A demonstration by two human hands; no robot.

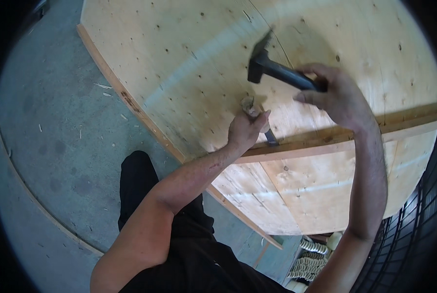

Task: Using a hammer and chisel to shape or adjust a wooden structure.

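My left hand [244, 132] is wrapped round the handle of a chisel [271, 138], whose battered wooden end sticks out above my fist. The chisel leans, and its dark blade meets the wooden batten [321, 146] that crosses the plywood panel [203, 58]. Above the panel, my right hand [340, 95] grips a hammer [284, 73] by its dark handle. The hammer's head is raised up and away from the chisel's end, not touching it.
A narrow wooden strip [130, 100] edges the panel on the left. Wood chips [102, 86] are scattered on the grey-green floor [57, 146]. At the lower right are a black wire mesh [399, 239] and a stack of pale, ridged pieces [309, 266].
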